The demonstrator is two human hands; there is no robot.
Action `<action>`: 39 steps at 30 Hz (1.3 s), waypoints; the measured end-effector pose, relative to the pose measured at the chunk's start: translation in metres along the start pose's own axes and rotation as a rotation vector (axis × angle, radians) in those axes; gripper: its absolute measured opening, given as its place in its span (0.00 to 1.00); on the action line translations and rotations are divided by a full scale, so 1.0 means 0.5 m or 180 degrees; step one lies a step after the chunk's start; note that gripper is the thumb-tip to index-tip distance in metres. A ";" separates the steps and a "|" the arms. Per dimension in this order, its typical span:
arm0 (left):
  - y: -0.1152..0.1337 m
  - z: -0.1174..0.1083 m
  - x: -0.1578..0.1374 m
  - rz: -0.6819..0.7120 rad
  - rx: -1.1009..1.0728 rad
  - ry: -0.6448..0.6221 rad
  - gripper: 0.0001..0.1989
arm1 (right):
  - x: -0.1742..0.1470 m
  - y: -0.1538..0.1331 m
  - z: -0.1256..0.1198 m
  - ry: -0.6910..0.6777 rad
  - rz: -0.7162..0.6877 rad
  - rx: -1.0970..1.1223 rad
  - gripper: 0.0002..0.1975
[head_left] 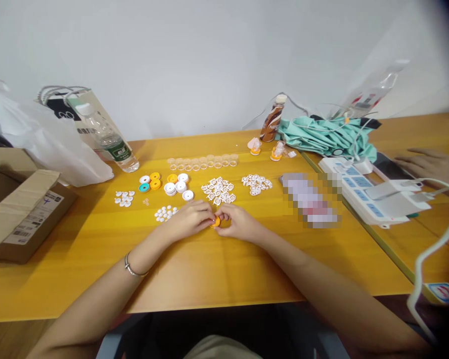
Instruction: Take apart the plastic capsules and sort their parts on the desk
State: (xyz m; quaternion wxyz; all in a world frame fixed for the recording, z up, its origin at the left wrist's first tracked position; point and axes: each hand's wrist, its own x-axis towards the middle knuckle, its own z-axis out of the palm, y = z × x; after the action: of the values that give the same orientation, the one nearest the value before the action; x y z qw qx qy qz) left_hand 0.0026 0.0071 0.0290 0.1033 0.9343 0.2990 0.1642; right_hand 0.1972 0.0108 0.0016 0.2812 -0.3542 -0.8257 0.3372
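Between the fingertips of my left hand (194,218) and my right hand (239,223) is a small round orange plastic part (216,222), partly covered by the fingers. Both hands are closed on it just above the table. Just beyond them lies a pile of white openwork plastic pieces (219,190), with a second such pile (256,183) to its right. Small white round pieces (165,213) are scattered beside my left hand. Farther left stand white, orange and teal round caps (155,183) and several small white discs with stems (124,198).
Clear round rings (204,162) stand in a row at the back. A water bottle (117,149), an open cardboard box (26,214), a coffee bottle (272,119), a folded teal umbrella (327,137) and a power strip (362,192) surround the area. Another person's hand (430,164) rests at right.
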 end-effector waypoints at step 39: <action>-0.015 0.019 -0.010 -0.0716 -0.1686 0.0559 0.06 | -0.002 -0.005 -0.002 -0.0011 0.0028 -0.0004 0.08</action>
State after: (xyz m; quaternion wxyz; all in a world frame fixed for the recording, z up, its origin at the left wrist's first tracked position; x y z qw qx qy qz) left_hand -0.0018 0.0090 0.0170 0.3348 0.8180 0.3552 0.3042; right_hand 0.1976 0.0090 0.0037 0.2781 -0.3575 -0.8248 0.3385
